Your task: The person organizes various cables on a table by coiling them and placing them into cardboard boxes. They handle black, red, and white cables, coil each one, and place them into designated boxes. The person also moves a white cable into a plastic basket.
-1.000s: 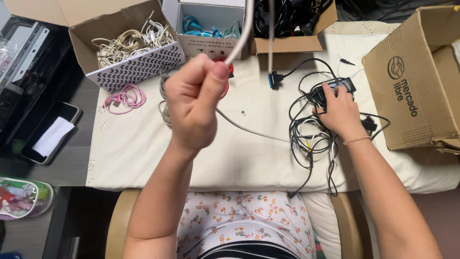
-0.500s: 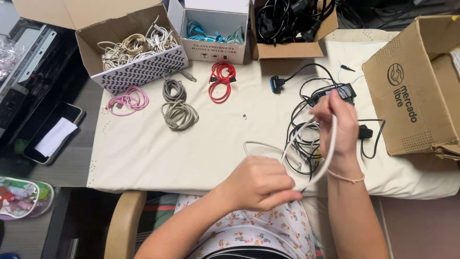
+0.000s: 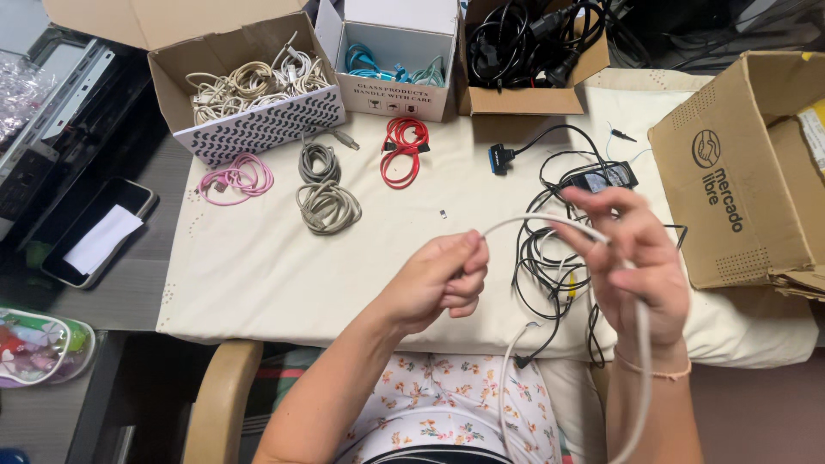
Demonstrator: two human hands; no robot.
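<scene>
Nearest: white cable [image 3: 640, 344], thin, pale grey-white, smooth. One length hangs down past the right wrist toward the lap; another strand drops at centre, near the table's near edge, w/ a loose end curling there. Cable held up over the near-middle of the table, not lying on it.

Left hand [image 3: 438, 279]: fingers curled shut, thumb and forefinger pinching the cable. From there it arcs right to the right hand [image 3: 636, 258], fingers half open and spread, cable draped across them and running down the palm side. Thin band on that wrist.

Under the right hand: tangle of black cables [image 3: 550, 258] on the cream cloth [image 3: 258, 275], w/ a black adapter [image 3: 606, 176] just beyond.

Mid-table: grey cable coil [image 3: 326, 206], pink cable coil [image 3: 236, 176] to its left, red cable coil [image 3: 404, 150] further back.

Far edge: patterned box [image 3: 258, 129] of pale cables, white box [image 3: 395, 94] w/ teal cables, brown box [image 3: 524, 99] of black cables. Right: big cardboard box [image 3: 730, 189]. Left, off the cloth: phone [image 3: 94, 232].
</scene>
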